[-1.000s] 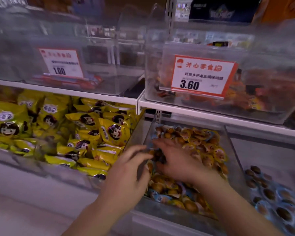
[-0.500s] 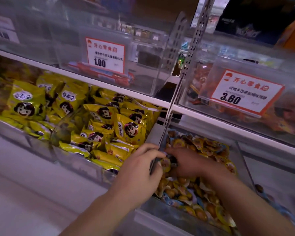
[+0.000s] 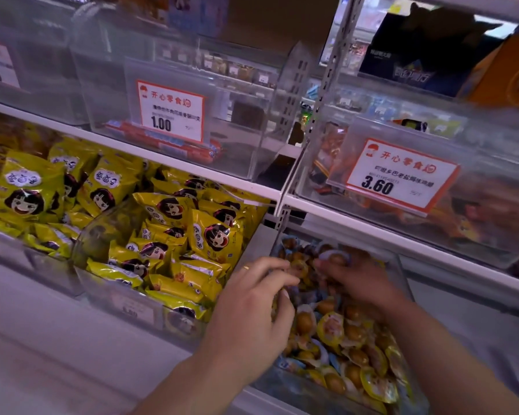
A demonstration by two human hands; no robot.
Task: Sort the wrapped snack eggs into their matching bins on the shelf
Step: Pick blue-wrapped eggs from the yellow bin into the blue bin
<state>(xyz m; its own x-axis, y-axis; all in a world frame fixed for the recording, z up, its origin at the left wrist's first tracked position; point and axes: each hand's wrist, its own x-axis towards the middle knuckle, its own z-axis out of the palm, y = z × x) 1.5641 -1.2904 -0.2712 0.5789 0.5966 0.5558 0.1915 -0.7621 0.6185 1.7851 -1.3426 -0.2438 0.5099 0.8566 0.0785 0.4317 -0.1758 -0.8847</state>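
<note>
Wrapped snack eggs (image 3: 351,339) fill the clear bin (image 3: 282,381) on my lower shelf, where my left hand (image 3: 252,319) curls around one egg and my right hand (image 3: 360,280) pinches another, ring (image 3: 246,267) showing.

We note yellow snack packets (image 3: 168,235) printed with a cartoon face, heaped in the clear bins at lower left. On the shelf above, a clear bin holds red sausage sticks (image 3: 168,142) behind a price tag reading 1.00 (image 3: 170,111). To its right, a price tag reading 3.60 (image 3: 402,175) fronts orange-wrapped snacks (image 3: 327,163). A dark blue box (image 3: 414,52) stands at upper right.
</note>
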